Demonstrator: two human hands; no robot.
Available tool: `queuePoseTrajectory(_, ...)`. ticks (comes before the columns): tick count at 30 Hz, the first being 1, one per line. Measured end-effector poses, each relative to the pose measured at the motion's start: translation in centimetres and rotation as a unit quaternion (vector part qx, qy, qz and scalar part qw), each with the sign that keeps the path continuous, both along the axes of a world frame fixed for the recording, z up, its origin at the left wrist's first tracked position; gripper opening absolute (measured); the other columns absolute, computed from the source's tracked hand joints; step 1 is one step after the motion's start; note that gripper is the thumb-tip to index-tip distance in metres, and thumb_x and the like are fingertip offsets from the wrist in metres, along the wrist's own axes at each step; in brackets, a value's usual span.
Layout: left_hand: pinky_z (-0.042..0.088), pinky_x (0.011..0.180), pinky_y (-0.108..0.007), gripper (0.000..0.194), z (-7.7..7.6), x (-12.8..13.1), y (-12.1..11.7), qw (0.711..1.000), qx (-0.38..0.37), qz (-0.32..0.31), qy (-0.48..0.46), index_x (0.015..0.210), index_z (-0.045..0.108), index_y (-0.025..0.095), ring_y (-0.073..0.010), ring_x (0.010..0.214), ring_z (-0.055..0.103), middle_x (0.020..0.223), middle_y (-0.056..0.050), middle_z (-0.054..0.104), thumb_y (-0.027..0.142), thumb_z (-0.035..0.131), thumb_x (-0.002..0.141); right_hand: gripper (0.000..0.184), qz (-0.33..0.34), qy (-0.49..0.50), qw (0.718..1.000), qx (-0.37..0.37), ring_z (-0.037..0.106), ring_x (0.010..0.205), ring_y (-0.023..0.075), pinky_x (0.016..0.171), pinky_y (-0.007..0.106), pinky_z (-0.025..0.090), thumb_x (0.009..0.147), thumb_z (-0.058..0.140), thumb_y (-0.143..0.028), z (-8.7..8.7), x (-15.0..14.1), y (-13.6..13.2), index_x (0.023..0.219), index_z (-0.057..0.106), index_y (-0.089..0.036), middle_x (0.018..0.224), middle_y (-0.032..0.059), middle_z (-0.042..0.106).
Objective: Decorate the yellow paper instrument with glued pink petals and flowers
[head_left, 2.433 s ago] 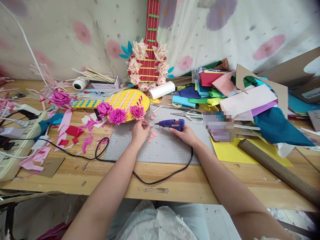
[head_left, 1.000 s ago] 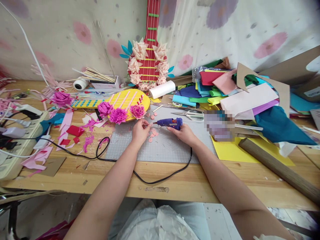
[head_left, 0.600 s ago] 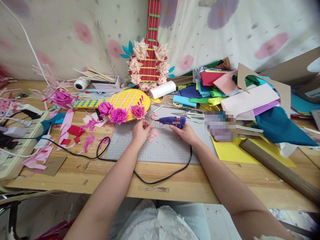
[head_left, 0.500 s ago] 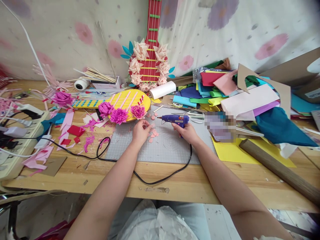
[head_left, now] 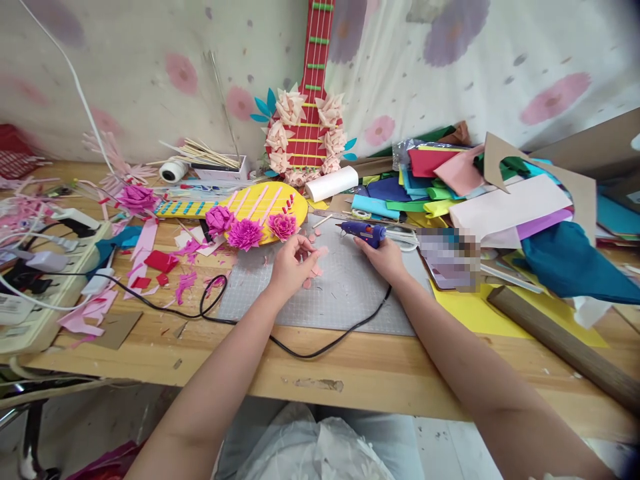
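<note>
Just above the grey, gridded, flat cutting mat (head_left: pixel 350 300), both hands are at work. The left hand (head_left: pixel 294 268), over the mat's left half, has its fingers curled and pinches a small, pale pink, petal-like piece (head_left: pixel 323 251) at the tips of thumb and fingers. More flat pink cut pieces (head_left: pixel 307 283) lie on the mat beneath and beside that hand. The right hand (head_left: pixel 384 259), over the mat's right half, is closed around a blue-purple plastic glue gun (head_left: pixel 364 233), whose nozzle points leftward over the mat, apart from the pink piece. A thin black cord (head_left: pixel 320 353) bows past the mat's front edge, then loops on the wood to its left.

At the mat's back left corner lies a yellow guitar-shaped craft (head_left: pixel 267 207) with pink strips and magenta paper flowers (head_left: pixel 245 235). Behind the mat, a red guitar-shaped craft (head_left: pixel 307 137) with pale pink paper flowers stands upright, a white cylindrical roll (head_left: pixel 333 184) near its base. White-handled metal scissors (head_left: pixel 407 237) rest at the mat's back right, partly hidden. Right of the mat are a yellow sheet (head_left: pixel 463 310) and a long brown tube (head_left: pixel 555 343).
</note>
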State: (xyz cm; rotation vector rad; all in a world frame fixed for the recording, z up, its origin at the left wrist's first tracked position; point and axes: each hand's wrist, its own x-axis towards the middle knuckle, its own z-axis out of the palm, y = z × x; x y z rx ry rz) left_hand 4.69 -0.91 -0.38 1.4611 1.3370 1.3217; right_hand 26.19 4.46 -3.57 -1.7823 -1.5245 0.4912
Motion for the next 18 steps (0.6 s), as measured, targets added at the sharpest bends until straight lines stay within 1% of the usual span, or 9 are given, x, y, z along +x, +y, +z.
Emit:
queuePoseTrajectory(3, 0.043, 0.061, -0.02, 0.022, 2.1, -0.7, -0.1, 0.999, 0.043, 0.006, -0.02, 0.075, 0.047, 0.019, -0.0076, 0.064, 0.055, 0.072, 0.003, 0.057, 0.027, 0.066, 0.068, 0.049, -0.004, -0.05, 0.999, -0.001, 0.059, 0.065, 0.0248, 0.057, 0.034, 0.042, 0.064, 0.055, -0.066, -0.1, -0.1, 1.0, 0.069, 0.063, -0.018, 0.062, 0.0085, 0.062)
queuePoseTrajectory(6, 0.045, 0.066, -0.021, 0.03, 4.0, -2.4, 0.3, 0.995, 0.069, 0.036, -0.068, 0.079, 0.043, 0.02, -0.0085, 0.067, 0.058, 0.068, 0.005, 0.055, 0.025, 0.069, 0.065, 0.05, 0.006, -0.079, 0.997, 0.0, 0.059, 0.069, 0.0256, 0.06, 0.034, 0.042, 0.064, 0.054, -0.067, -0.2, -0.3, 1.7, 0.068, 0.061, -0.018, 0.066, 0.0096, 0.062)
queuePoseTrajectory(8, 0.046, 0.067, -0.021, 0.034, 5.0, -4.1, 0.9, 0.991, 0.066, 0.066, -0.094, 0.08, 0.04, 0.021, -0.0082, 0.066, 0.058, 0.066, 0.006, 0.055, 0.021, 0.069, 0.063, 0.051, 0.02, -0.089, 0.996, -0.003, 0.058, 0.071, 0.0255, 0.062, 0.035, 0.042, 0.065, 0.054, -0.068, -0.2, -0.3, 1.8, 0.07, 0.06, -0.018, 0.07, 0.01, 0.062)
queuePoseTrajectory(10, 0.045, 0.064, -0.02, 0.034, 5.8, -5.9, 1.7, 0.987, 0.042, 0.108, -0.109, 0.081, 0.039, 0.02, -0.0073, 0.062, 0.057, 0.063, 0.007, 0.053, 0.017, 0.068, 0.062, 0.05, 0.041, -0.091, 0.995, -0.01, 0.057, 0.071, 0.0248, 0.063, 0.036, 0.042, 0.065, 0.054, -0.067, 0.0, -0.1, 1.6, 0.074, 0.059, -0.018, 0.073, 0.0099, 0.061)
queuePoseTrajectory(12, 0.042, 0.056, -0.018, 0.033, 6.3, -7.8, 2.5, 0.982, -0.008, 0.152, -0.109, 0.08, 0.04, 0.02, -0.0064, 0.053, 0.053, 0.059, 0.008, 0.051, 0.013, 0.065, 0.061, 0.049, 0.054, -0.092, 0.994, 0.003, 0.056, 0.077, 0.0251, 0.068, 0.037, 0.043, 0.064, 0.058, -0.063, 0.2, 0.4, 0.8, 0.081, 0.057, -0.017, 0.08, 0.0101, 0.061)
queuePoseTrajectory(13, 0.04, 0.052, -0.018, 0.032, 6.5, -8.6, 2.8, 0.98, -0.033, 0.168, -0.103, 0.079, 0.04, 0.019, -0.0061, 0.05, 0.051, 0.057, 0.008, 0.051, 0.011, 0.064, 0.06, 0.049, 0.05, -0.095, 0.994, 0.02, 0.055, 0.081, 0.0256, 0.072, 0.039, 0.043, 0.063, 0.061, -0.06, 0.3, 0.8, 0.2, 0.085, 0.055, -0.017, 0.085, 0.0106, 0.061)
queuePoseTrajectory(14, 0.038, 0.05, -0.017, 0.033, 6.6, -9.3, 3.1, 0.978, -0.05, 0.176, -0.098, 0.079, 0.04, 0.019, -0.0058, 0.048, 0.049, 0.055, 0.009, 0.05, 0.01, 0.064, 0.059, 0.049, 0.037, -0.1, 0.993, 0.041, 0.054, 0.086, 0.0263, 0.076, 0.04, 0.042, 0.061, 0.063, -0.057, 0.4, 1.1, -0.4, 0.087, 0.053, -0.017, 0.089, 0.0112, 0.06)
queuePoseTrajectory(16, 0.034, 0.045, -0.017, 0.034, 6.8, -10.3, 3.5, 0.975, -0.069, 0.19, -0.087, 0.079, 0.04, 0.02, -0.0053, 0.044, 0.045, 0.054, 0.009, 0.048, 0.01, 0.064, 0.056, 0.047, -0.004, -0.104, 0.992, 0.069, 0.052, 0.088, 0.0264, 0.08, 0.042, 0.041, 0.06, 0.065, -0.053, 0.4, 1.5, -2.0, 0.088, 0.049, -0.018, 0.09, 0.0111, 0.057)
queuePoseTrajectory(18, 0.031, 0.043, -0.016, 0.034, 6.8, -10.7, 3.6, 0.975, -0.073, 0.195, -0.078, 0.079, 0.041, 0.02, -0.0051, 0.043, 0.043, 0.054, 0.01, 0.048, 0.011, 0.063, 0.055, 0.04, -0.025, -0.073, 0.994, 0.077, 0.052, 0.083, 0.0234, 0.076, 0.04, 0.042, 0.064, 0.062, -0.047, 0.3, 1.3, -3.7, 0.087, 0.045, -0.019, 0.086, 0.008, 0.054)
